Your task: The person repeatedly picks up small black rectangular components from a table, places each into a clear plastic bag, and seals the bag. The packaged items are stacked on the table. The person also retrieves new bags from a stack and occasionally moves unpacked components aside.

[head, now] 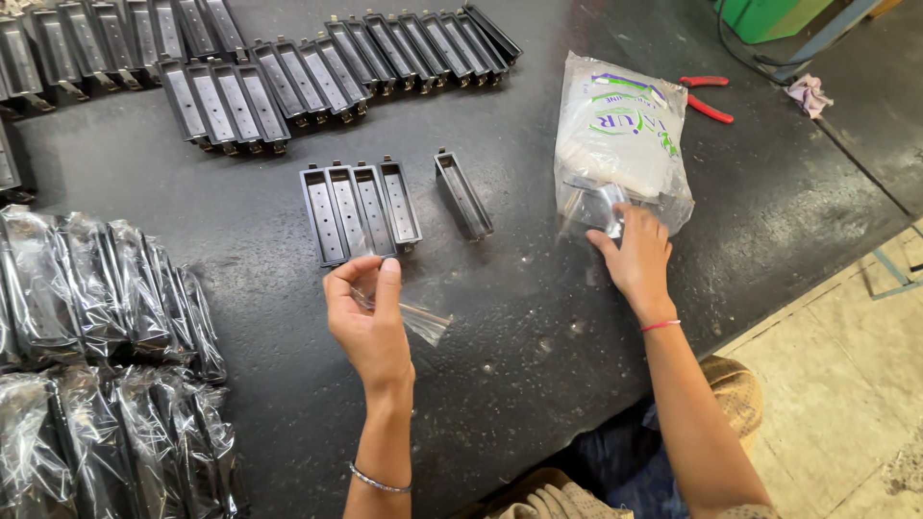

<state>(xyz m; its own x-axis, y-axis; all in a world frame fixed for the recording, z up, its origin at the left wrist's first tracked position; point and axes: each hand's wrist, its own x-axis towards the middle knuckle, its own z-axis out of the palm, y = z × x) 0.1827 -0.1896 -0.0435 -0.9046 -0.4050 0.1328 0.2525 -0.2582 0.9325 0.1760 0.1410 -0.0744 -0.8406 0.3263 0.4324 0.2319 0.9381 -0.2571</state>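
Stretching across nearly the whole view, the dark worktable (538,317) carries everything. Along its far edge run long rows of black metal channel parts (288,67), laid side by side. At the near left lies a heap of the same kind of parts already wrapped in clear plastic (106,365). To the right stands a large clear bag with a white printed pack of small plastic sleeves (620,135) inside, its mouth facing the person. Beyond it lie red-handled pliers (707,96), well apart from both hands. In the middle sits a group of four black channel parts (361,207), touching one another, with a single channel part (463,195) just beside them, tilted on its side.

The right hand (636,258) rests at the bag's mouth, fingers curled and pinching a clear sleeve at the opening. The left hand (370,312), just below the group of four, holds a thin clear plastic sleeve (418,319) pinched between thumb and fingertips, the sleeve trailing rightward over the table.
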